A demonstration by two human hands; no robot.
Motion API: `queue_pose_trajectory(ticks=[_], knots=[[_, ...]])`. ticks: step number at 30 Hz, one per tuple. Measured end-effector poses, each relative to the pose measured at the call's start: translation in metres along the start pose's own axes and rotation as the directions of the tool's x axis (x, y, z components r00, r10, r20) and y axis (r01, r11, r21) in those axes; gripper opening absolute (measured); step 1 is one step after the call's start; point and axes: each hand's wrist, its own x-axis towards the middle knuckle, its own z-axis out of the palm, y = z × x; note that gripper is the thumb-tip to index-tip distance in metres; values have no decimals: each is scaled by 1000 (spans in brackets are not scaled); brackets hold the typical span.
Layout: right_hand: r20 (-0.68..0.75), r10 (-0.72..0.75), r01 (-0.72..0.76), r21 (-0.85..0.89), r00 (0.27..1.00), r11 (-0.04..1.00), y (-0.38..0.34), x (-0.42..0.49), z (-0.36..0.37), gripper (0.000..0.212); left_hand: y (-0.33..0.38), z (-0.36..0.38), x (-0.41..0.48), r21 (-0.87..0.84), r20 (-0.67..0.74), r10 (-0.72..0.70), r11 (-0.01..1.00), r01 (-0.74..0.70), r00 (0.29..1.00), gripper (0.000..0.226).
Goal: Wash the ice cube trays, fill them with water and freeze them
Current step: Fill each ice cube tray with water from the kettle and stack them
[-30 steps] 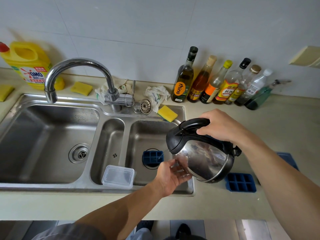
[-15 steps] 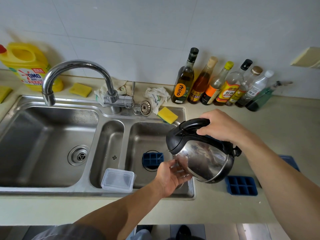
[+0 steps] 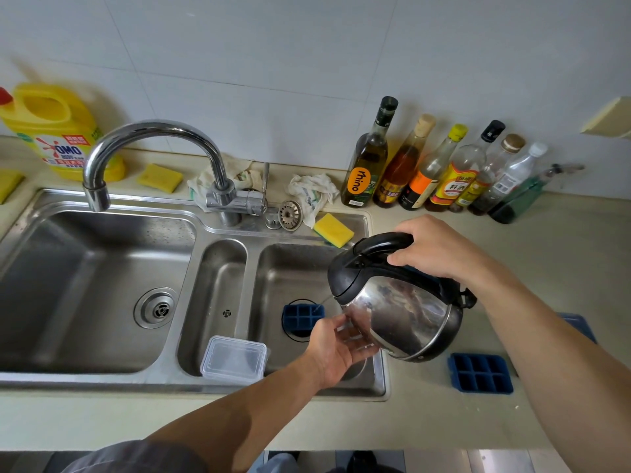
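Observation:
A steel kettle (image 3: 399, 312) with a black lid and handle hangs tilted over the right sink basin (image 3: 290, 268). My right hand (image 3: 433, 247) grips its handle from above. My left hand (image 3: 336, 349) cups the kettle's lower front. A thin stream of water runs from the spout toward a blue ice cube tray (image 3: 300, 315) lying over the basin's drain. A second blue ice cube tray (image 3: 481, 373) lies on the counter to the right of the sink. Another blue piece (image 3: 580, 327) shows behind my right forearm, mostly hidden.
A clear lidded plastic box (image 3: 234, 358) rests in the narrow middle basin. The faucet (image 3: 153, 131) arches over the large left basin. A yellow sponge (image 3: 333, 230), a drain strainer (image 3: 290, 215) and rags sit behind the sink. Several bottles (image 3: 368, 158) line the wall; a yellow detergent jug (image 3: 51, 131) stands far left.
Both hands and the kettle hold nearly the same pose over the right basin. Only the view has shifted slightly.

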Motion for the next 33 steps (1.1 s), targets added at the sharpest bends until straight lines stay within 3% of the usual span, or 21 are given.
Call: queue_pose_trajectory(ticks=[16, 33], knots=[[13, -40, 40, -18, 999, 999, -19, 10, 5, 19, 14, -11, -3, -38, 2, 12, 999, -12, 1000, 40], [21, -99, 100, -29, 995, 995, -41, 17, 15, 7, 27, -22, -16, -73, -16, 41, 996, -42, 999, 40]])
